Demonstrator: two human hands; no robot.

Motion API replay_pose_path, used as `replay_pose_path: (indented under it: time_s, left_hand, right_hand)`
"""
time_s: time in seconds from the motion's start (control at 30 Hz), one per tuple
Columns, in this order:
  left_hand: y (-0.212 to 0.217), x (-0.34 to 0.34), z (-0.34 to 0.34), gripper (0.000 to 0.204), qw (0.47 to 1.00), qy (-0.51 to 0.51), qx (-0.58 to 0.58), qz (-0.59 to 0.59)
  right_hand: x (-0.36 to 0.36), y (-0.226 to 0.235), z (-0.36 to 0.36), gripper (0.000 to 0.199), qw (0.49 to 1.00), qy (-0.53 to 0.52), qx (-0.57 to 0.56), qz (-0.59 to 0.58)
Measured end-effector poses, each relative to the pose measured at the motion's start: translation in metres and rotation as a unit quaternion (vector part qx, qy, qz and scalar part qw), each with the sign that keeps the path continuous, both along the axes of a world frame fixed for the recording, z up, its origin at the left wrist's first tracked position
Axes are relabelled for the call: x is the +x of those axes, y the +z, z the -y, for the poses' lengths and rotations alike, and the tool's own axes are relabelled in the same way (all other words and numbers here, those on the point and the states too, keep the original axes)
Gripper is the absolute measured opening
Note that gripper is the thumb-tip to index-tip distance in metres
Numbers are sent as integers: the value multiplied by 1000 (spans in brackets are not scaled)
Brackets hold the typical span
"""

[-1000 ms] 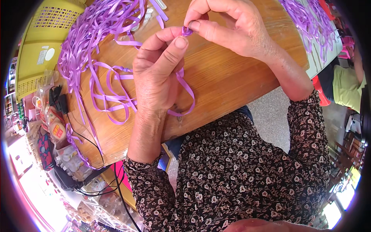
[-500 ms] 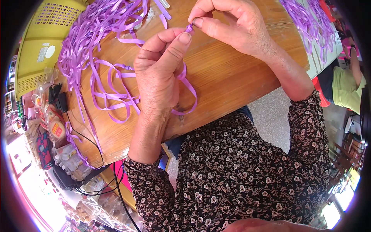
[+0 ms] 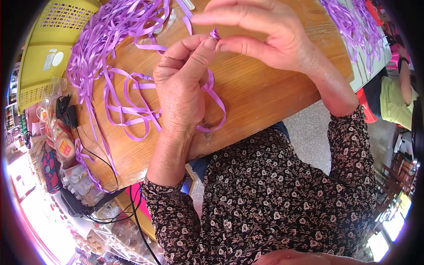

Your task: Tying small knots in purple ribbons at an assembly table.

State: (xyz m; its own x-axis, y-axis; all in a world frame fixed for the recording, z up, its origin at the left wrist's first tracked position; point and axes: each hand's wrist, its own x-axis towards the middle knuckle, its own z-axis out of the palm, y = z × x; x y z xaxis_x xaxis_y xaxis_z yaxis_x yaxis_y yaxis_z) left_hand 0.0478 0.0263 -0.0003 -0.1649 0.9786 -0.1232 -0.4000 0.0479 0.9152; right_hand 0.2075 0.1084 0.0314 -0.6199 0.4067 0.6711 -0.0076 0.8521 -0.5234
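My left hand (image 3: 183, 79) pinches a purple ribbon between thumb and forefinger, and a small twisted tip of the ribbon (image 3: 214, 33) sticks up past the fingertips. A loop of the same colour hangs below that hand over the table. Just to the right, my right hand (image 3: 269, 37) is open, its fingers spread apart and slightly blurred. Its thumb tip comes close to the ribbon's tip; whether they touch I cannot tell. Loose purple ribbon loops (image 3: 128, 110) lie on the wooden table (image 3: 265, 92) left of my left wrist.
A large heap of purple ribbons (image 3: 119, 35) covers the far left of the table, beside a yellow basket (image 3: 59, 31). More ribbons (image 3: 353, 26) hang at a white table on the right. A black cable (image 3: 95, 154) crosses the left edge. Another person (image 3: 395, 99) is at far right.
My right hand has let go of the ribbon's tip, and its fingers have spread open. The left hand stays in place with its pinch unchanged.
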Motion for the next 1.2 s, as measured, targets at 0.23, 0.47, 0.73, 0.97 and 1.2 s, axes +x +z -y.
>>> replay_pose_path:
  time_s: [0.23, 0.47, 0.73, 0.97, 1.2]
  left_hand:
    - [-7, -9, -3, 12, 1000, -30, -4, -1]
    - [-5, -12, -3, 9, 996, 6, 11, -92]
    - [-2, -14, -4, 9, 996, 11, 18, -91]
    - [-5, -18, -3, 9, 1000, -3, -6, -12]
    - [-3, -15, -4, 9, 1000, -8, -10, -5]
  right_hand:
    - [2, -31, -35, 18, 932, -12, 359, 44]
    - [2, -8, -7, 5, 986, -36, 120, 106]
    - [2, -30, -33, 11, 937, -61, 338, 70]
    - [5, 1, -12, 25, 996, -21, -54, 61]
    - [7, -23, -39, 21, 978, -3, 209, -22]
